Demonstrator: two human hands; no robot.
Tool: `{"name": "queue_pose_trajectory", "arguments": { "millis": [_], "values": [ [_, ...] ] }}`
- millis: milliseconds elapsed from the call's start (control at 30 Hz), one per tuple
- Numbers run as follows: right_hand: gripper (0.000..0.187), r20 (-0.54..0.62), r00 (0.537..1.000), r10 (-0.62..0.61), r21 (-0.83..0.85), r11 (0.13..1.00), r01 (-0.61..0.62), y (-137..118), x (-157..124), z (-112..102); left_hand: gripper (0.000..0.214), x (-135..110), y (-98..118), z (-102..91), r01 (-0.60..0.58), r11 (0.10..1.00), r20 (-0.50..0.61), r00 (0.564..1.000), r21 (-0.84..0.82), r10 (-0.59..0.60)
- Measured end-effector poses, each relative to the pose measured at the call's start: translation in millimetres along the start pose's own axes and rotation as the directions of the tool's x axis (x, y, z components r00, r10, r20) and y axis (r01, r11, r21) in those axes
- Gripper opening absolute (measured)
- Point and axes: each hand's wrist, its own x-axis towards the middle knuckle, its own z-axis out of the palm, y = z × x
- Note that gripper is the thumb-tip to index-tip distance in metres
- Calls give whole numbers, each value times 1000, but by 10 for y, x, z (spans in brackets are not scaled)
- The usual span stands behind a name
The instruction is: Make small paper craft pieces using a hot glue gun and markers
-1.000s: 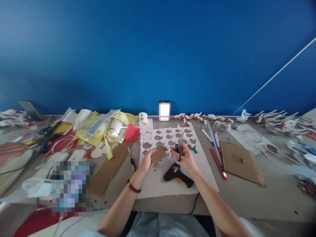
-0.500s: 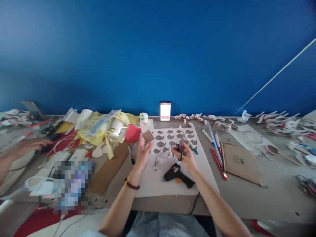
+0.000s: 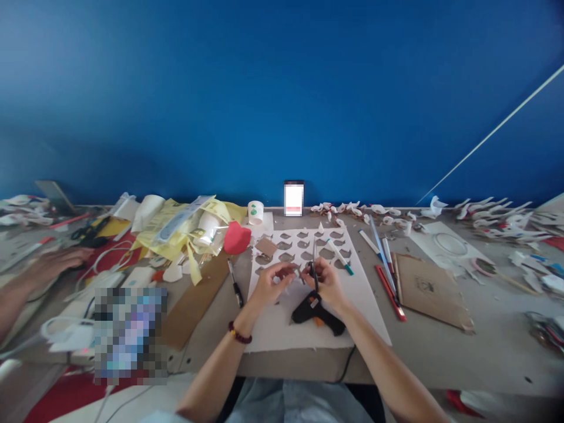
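Note:
My right hand [image 3: 325, 281] is closed round black-handled scissors [image 3: 313, 265], blades pointing away from me. My left hand [image 3: 271, 281] pinches a small pale piece just left of the scissors; I cannot make out what it is. Both hands hover over a white sheet [image 3: 308, 317] with rows of cut-out holes. A brown cardboard scrap [image 3: 266, 246] lies on the sheet's far left corner. A black glue gun [image 3: 318, 312] lies on the sheet below my right hand.
A black pen [image 3: 234, 282] lies left of the sheet, markers [image 3: 340, 257] and a red tool [image 3: 390, 284] to its right, then a brown booklet [image 3: 429, 289]. Yellow bags [image 3: 185, 229] and a red shape [image 3: 237, 238] sit far left. Another person's hand [image 3: 53, 262] rests at the left edge.
My left hand dropped the brown cardboard scrap on the sheet's far left and came back down beside the scissors, now pinching a small piece. The right hand shifted slightly left.

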Motion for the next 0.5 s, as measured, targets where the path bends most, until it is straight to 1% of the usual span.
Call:
{"name": "queue_pose_trajectory", "arguments": {
  "millis": [67,133,200,267,367,400,500],
  "values": [
    [42,30,1000,-1,-32,999,2,-1,-22,28,24,2,10,18,-3,1000,12,1000,-31,4],
    [42,33,999,-12,-73,997,14,15,-36,47,16,8,10,20,-14,1000,14,1000,-9,14],
    [41,-5,999,-46,-125,991,45,51,-38,46,14,16,-4,12,-19,1000,-5,1000,24,19],
    [41,-71,993,-92,-225,972,74,99,-29,18,14,25,-20,2,-12,1000,-55,998,14,13],
    [39,-152,969,-195,-441,891,110,145,-4,-69,16,37,-27,-4,-2,999,-151,989,-47,-5],
    [37,-158,958,-240,-507,852,130,146,6,-106,16,40,-25,-2,7,998,-171,985,-66,-18],
    [30,-117,933,-341,-654,733,186,125,48,-228,17,47,-27,6,23,995,-210,977,-93,-42]
  ]
}}
